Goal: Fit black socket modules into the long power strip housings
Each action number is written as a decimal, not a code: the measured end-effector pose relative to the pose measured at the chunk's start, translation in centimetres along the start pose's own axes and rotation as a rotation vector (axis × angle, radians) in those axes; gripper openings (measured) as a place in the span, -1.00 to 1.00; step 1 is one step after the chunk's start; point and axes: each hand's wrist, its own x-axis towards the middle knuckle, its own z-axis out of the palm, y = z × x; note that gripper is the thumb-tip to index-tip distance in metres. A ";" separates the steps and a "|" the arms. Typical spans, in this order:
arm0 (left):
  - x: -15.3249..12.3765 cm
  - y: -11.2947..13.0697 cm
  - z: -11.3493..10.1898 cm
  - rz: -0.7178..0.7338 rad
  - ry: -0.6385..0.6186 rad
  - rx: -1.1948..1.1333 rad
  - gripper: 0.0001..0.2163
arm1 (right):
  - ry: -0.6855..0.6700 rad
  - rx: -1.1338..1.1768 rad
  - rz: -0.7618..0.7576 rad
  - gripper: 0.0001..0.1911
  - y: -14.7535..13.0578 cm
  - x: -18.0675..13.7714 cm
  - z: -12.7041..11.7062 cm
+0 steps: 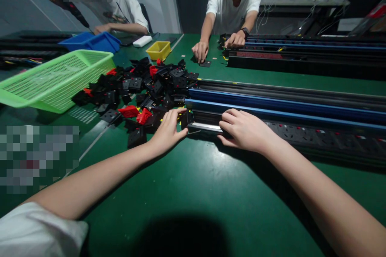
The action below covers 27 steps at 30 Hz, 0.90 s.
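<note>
The right hand [237,129] is closed on the rail [208,127]: its fingers are curled over the top and its thumb is placed on the near side. The left hand [169,128] is placed at the rail's end, beside the black end block [187,118]; its thumb and fingers stand apart around this block, and whether it is truly pinched cannot be told. Between the two hands, a bright silver face of the rail can be seen, just above the green table [181,192].

For good work here, it is judged that the rail should be held level and steady by the right hand, so that any pressure at the end is well resisted. The left fingertips are best set squarely on the block, because by a slanted push it could be tilted. Care should be taken of the rail's edge, which may be sharp.

Just behind, blue-edged rails [256,110] are laid nearly parallel; they should not be knocked. Close to the left hand, red pieces [144,116] and a pile of black parts [135,84] are spread, and the left wrist is better held free of them. Farther out, a green basket [64,98] is set, and by a co-worker's hand [200,51] a small flat part [205,64] is touched.
</note>
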 end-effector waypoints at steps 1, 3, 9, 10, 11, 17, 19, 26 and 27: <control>0.0 0.0 -0.1 -0.009 0.011 -0.039 -0.47 | 0.000 -0.001 0.003 -0.69 0.0 0.0 0.0; 0.1 0.0 -0.1 -0.020 0.034 -0.106 -0.48 | 0.003 -0.001 0.007 -0.69 0.1 0.0 0.1; 0.5 -0.2 0.0 -0.052 0.040 -0.289 -0.49 | 0.034 -0.012 0.010 -0.70 0.1 -0.1 0.4; 0.5 -0.2 0.0 -0.068 0.041 -0.325 -0.48 | 0.032 -0.017 0.010 -0.70 0.0 -0.1 0.4; 0.6 -0.3 0.1 -0.089 0.041 -0.362 -0.48 | 0.028 -0.020 0.010 -0.70 0.0 -0.1 0.4; 0.9 -0.4 0.2 -0.146 0.022 -0.530 -0.44 | 0.002 -0.014 0.008 -0.68 -0.1 -0.1 0.2; 1.0 -0.4 0.2 -0.128 0.023 -0.554 -0.44 | -0.004 -0.015 0.011 -0.68 -0.1 -0.1 0.1; 1.4 -0.2 -0.3 -0.158 0.005 -0.661 -0.40 | 0.004 -0.004 0.016 -0.68 -0.2 -0.1 0.1; 1.5 -0.1 -0.4 -0.164 0.004 -0.677 -0.39 | -0.001 -0.008 0.016 -0.68 -0.2 -0.1 0.1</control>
